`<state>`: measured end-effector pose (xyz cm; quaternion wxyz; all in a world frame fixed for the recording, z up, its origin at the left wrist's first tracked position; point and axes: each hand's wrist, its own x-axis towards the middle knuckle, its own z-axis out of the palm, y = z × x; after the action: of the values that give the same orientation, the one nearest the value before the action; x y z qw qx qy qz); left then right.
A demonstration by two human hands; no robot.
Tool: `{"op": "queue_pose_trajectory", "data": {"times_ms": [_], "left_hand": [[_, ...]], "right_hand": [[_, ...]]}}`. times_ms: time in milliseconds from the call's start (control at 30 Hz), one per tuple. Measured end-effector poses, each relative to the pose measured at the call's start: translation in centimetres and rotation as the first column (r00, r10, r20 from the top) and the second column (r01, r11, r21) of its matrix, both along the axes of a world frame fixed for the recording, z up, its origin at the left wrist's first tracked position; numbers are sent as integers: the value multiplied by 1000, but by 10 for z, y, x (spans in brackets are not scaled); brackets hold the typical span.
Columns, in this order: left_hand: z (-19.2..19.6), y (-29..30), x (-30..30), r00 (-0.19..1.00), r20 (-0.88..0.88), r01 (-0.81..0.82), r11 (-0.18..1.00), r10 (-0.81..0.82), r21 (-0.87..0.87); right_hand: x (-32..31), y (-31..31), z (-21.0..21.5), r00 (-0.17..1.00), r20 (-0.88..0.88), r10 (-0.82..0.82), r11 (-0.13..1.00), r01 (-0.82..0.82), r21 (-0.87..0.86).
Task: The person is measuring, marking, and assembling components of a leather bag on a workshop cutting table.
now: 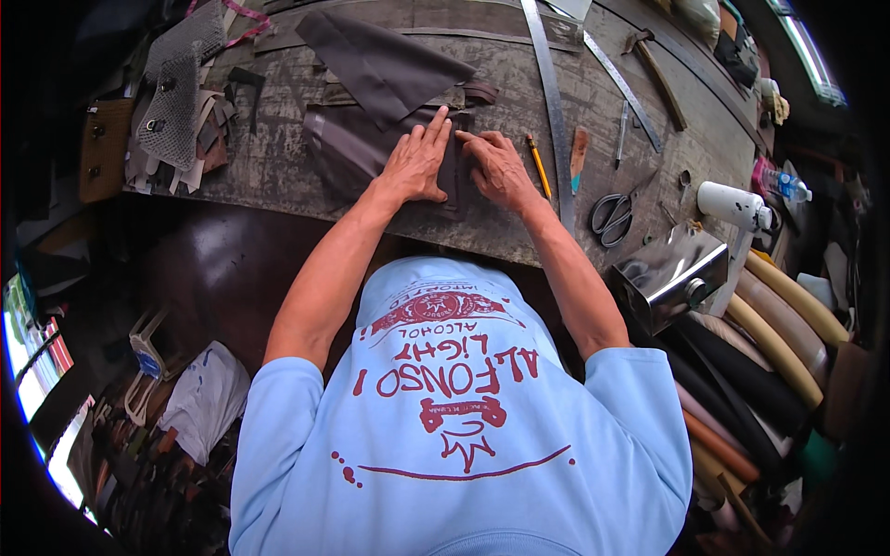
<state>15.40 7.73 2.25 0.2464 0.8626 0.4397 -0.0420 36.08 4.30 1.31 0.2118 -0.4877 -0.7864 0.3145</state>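
Note:
On the workbench lies a dark brown sheet, leather-like, with a straight strip along its right edge. My left hand rests flat on it, fingers stretched toward the far side and thumb spread to the right. Just right of it, my right hand touches the sheet's right edge with an outstretched index finger; its other fingers are bent and partly hidden, and no tool shows in it. A second dark brown piece overlaps the sheet's far side. Near its right corner sits a small folded brown strip.
Right of my hands lie a yellow pencil, a long metal ruler, scissors and a hammer. A white bottle and a shiny metal can stand near the right edge. Leather scraps lie left.

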Motion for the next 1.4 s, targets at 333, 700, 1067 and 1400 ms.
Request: {"op": "queue_pose_trajectory", "data": {"times_ms": [333, 700, 1067, 1400], "left_hand": [[5, 3, 1, 999, -46, -9, 997, 5, -73], [6, 3, 2, 998, -69, -3, 996, -3, -86], [-1, 2, -1, 999, -38, 11, 999, -12, -30], [-3, 7, -4, 999, -34, 26, 999, -28, -45]], "right_hand": [[16, -88, 5, 911, 330, 248, 931, -318, 177], [-12, -57, 13, 993, -89, -83, 994, 88, 62], [-27, -125, -3, 833, 551, 44, 936, -228, 269], [-27, -113, 15, 915, 392, 92, 948, -202, 247]]}}
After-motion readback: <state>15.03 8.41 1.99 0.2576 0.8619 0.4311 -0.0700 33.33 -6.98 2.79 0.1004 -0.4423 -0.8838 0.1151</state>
